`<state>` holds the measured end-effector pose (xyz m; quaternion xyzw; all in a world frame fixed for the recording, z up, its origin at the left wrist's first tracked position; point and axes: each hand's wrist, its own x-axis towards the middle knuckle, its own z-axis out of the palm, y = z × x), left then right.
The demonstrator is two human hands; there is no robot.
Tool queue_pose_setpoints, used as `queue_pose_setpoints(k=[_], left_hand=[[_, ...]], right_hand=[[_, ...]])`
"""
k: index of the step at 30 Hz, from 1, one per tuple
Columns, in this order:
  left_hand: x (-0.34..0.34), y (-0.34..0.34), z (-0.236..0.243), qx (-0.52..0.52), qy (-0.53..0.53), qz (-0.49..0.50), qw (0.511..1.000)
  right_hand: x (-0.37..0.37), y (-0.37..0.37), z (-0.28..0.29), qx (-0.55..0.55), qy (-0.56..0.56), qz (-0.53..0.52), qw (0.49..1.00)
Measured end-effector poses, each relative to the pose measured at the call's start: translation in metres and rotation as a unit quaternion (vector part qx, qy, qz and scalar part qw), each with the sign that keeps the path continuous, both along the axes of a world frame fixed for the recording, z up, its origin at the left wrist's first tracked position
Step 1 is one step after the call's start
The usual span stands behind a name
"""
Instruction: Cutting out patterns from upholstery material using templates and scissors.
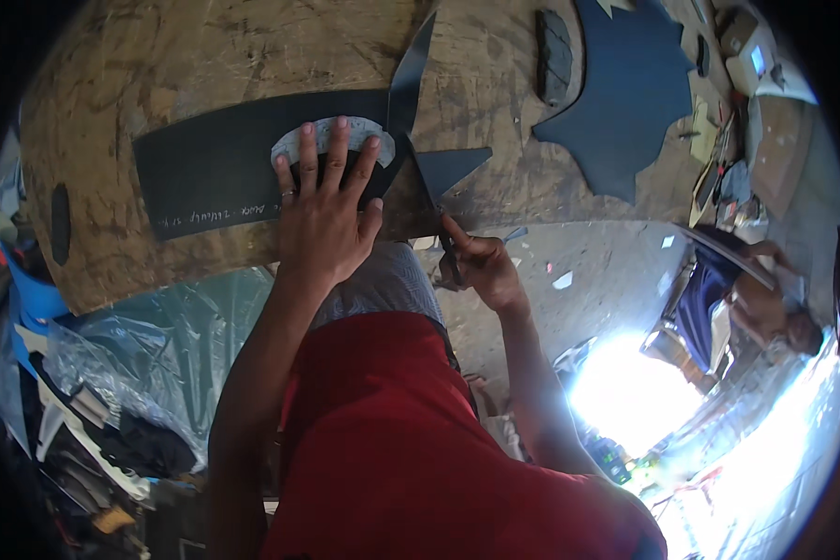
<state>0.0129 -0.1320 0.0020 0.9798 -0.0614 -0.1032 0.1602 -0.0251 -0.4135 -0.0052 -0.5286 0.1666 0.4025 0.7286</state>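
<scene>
My left hand [327, 215] lies flat with its fingers spread, pressing a pale grey crescent-shaped template [323, 138] onto a black sheet piece [196, 168]. That sheet has handwriting along its near edge. My right hand [483, 266] is closed around a slim dark knife-like tool [449, 259] at the table's near edge; its tip is hard to make out against the dark material. Just beyond that hand lies a small pointed black scrap [453, 168]. A narrow black strip [409, 84] extends away from the sheet's right end.
A large irregular dark sheet [616, 93] and a dark oblong block [553, 58] lie on the worn wooden table [252, 47]. Another dark oblong [61, 224] rests at the left edge. Plastic sheeting [168, 336] is below left. A person [761, 299] sits at right.
</scene>
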Motion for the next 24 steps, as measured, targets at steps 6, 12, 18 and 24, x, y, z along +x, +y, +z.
queue_pose_setpoints(k=[6,12,18,24], left_hand=[[-0.005,-0.001,-0.003,-0.013,-0.020,0.026,0.999],[-0.007,-0.003,-0.003,-0.033,-0.033,0.046,0.998],[-0.009,-0.002,0.002,-0.041,-0.024,0.053,0.997],[-0.007,0.001,0.003,-0.043,-0.023,0.056,0.997]], right_hand=[[0.032,0.011,0.003,-0.016,-0.046,0.066,0.997],[0.055,-0.022,-0.006,-0.005,-0.034,0.100,0.994],[0.102,-0.028,0.003,-0.015,-0.022,0.172,0.985],[0.137,-0.028,-0.001,0.020,-0.038,0.210,0.977]])
